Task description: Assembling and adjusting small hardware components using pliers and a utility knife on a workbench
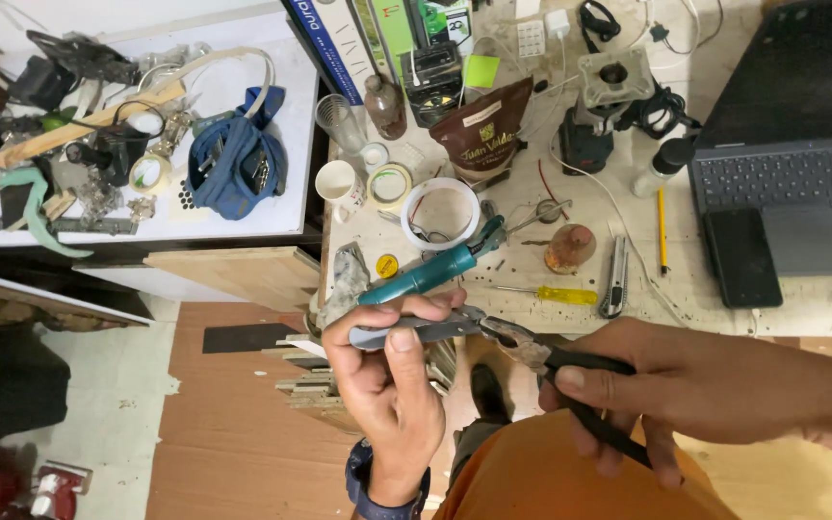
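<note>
The person's right hand [647,385] is closed around the black handles of a pair of pliers [532,349], whose nose bites the end of a flat grey metal strip [406,332]. The left hand [387,376] pinches that strip between thumb and fingers, with a teal-handled tool [430,270] seemingly also held just above. This looks like a bending or pulling step; any next move needs a firm counter-hold. Beyond lies a cluttered workbench [705,299].

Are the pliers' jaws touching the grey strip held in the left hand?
Touching. The head view shows the pliers, gripped by the right hand, with their tip closed on the end of the grey strip that the left hand pinches.
</note>
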